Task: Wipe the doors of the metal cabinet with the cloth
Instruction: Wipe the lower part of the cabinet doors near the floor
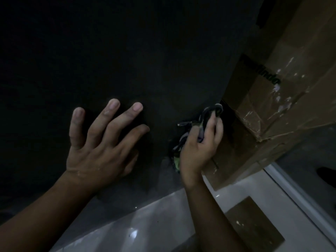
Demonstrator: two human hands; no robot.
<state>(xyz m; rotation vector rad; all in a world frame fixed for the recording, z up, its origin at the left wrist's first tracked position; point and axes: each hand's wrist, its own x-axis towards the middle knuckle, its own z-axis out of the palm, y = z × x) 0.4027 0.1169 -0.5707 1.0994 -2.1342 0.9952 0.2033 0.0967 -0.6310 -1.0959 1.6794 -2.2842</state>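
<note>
Cabinet door point(127, 51), dark and dimly lit, is seen filling the frame from 9 to 1 o'clock. A crumpled striped cloth point(181, 142) is held against its right edge, just right of centre at 3 o'clock, gripped by the right hand point(200, 148) with fingers curled round it. The left hand point(98, 151) is laid flat on the door at 8 o'clock, fingers straight and spread, nothing held. A cardboard box point(281, 106) is stood beside the door at 2 o'clock. Glossy floor point(154, 224) is seen at 6 o'clock.
</note>
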